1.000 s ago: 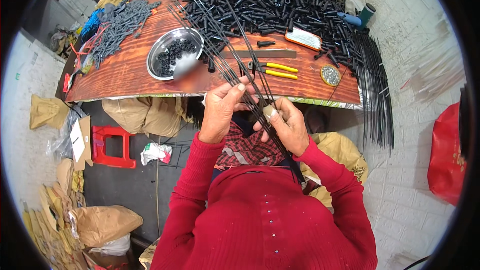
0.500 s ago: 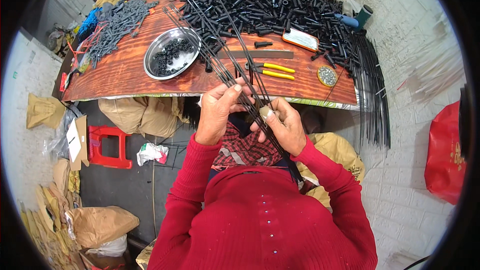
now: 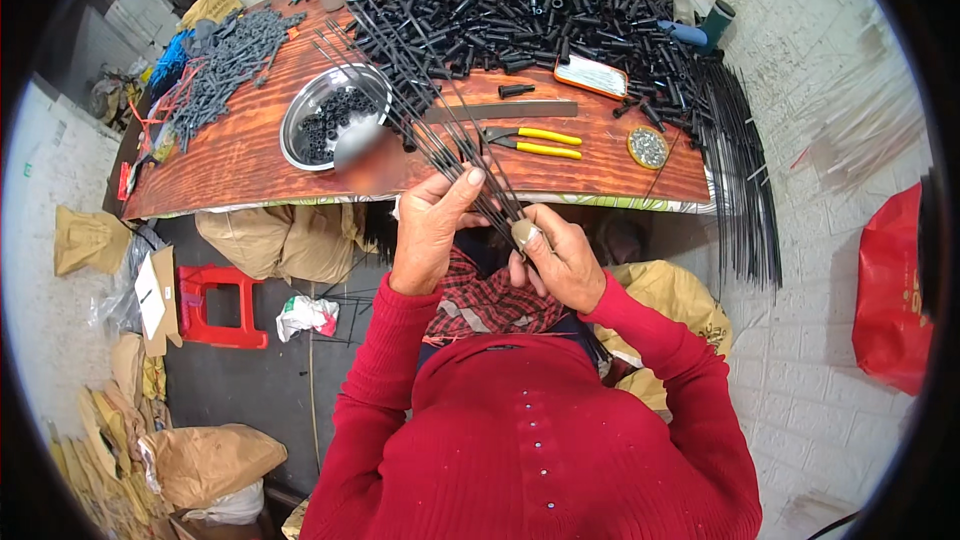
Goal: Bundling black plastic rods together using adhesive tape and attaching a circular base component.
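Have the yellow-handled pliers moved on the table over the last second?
No. Judged against the table and the flat bar, the pliers keep the same place; only the view has shifted slightly.

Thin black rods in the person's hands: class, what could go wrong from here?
The rods fan out beyond the left hand, so some might slip loose if that hand or the right hand eases its grip. In this view their far ends cross the rim of the metal bowl; if low enough, they could knock it.
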`<state>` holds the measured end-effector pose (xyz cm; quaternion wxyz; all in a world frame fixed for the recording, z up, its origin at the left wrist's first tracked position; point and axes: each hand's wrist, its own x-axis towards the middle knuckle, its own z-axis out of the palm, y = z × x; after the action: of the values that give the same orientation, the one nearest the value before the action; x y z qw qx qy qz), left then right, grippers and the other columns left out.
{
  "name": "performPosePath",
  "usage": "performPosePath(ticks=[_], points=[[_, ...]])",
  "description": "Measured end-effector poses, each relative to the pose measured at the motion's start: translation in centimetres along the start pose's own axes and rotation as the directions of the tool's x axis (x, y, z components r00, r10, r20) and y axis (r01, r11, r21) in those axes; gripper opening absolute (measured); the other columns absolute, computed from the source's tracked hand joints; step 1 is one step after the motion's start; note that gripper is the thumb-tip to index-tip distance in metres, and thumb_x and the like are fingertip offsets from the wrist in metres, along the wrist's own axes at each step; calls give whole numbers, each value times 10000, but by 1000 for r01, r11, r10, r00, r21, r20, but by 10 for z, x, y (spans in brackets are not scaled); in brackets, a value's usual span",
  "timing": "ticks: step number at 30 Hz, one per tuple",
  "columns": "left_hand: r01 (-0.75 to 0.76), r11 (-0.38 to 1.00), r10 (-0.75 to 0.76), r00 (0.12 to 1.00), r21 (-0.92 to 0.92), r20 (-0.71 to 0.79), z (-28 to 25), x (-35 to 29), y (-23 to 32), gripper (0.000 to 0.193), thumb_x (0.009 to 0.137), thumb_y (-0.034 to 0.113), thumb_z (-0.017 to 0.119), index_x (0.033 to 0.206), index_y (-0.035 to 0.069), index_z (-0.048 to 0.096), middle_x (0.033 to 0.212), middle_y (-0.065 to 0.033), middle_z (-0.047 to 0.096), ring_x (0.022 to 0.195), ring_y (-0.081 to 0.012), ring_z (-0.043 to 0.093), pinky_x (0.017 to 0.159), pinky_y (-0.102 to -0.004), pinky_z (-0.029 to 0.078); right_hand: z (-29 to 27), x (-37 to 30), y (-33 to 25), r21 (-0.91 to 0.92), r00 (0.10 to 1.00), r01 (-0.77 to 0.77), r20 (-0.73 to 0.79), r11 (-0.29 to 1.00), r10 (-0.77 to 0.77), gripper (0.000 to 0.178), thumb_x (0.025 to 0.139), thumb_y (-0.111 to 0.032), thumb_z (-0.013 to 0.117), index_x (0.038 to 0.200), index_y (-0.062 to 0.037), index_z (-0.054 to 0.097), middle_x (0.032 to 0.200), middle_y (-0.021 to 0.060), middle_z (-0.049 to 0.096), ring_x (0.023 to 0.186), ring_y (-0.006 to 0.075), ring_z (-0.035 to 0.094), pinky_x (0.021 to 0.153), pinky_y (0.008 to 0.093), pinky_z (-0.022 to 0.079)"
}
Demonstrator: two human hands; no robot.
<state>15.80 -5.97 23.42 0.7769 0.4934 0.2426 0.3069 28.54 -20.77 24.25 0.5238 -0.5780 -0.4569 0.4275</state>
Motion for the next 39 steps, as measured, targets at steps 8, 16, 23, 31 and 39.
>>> performPosePath(ticks=[8,16,23,31,39], points=[[23,1000,-23,1000,14,4,1,-3,4,337,952,182,666,1192,-52,637,1006,-143,719,852,-156,690,727,-283,580,-10,15,-5,-152,974,23,227,988,12,245,1037,-225,423,1029,-13,546,638,76,641,531,187,631,527,326,494],[18,999,-18,1000,36,-1,4,-2,-3,298,944,158,671,1183,-20,658,984,-128,730,798,-120,684,638,-213,527,-86,115,90,-943,741,146,-97,300,-664,219,815,-211,708,972,-93,610,1036,63,600,971,306,579,767,421,501],[24,1000,-25,1000,-13,-18,0,-3,0,330,954,128,647,1233,-45,611,982,-123,725,792,-157,702,678,-243,566,-133,85,111,-963,869,78,-61,258,-492,248,802,-171,714,1005,-80,603,1095,66,594,989,297,566,812,407,494],[20,999,-19,999,-29,33,-6,5,-10,340,958,146,648,1243,-37,617,1004,-131,722,819,-158,700,702,-253,578,-152,46,98,-956,859,-234,-290,179,-423,157,812,-165,706,915,-77,626,990,90,572,930,317,576,762,445,501],[54,997,-53,999,-47,11,9,11,-21,341,952,174,667,1238,-10,637,1018,-103,721,798,-113,666,638,-225,529,-30,33,26,319,877,-362,436,876,204,472,1048,-384,450,1273,29,498,1004,162,674,844,205,682,756,311,554]])
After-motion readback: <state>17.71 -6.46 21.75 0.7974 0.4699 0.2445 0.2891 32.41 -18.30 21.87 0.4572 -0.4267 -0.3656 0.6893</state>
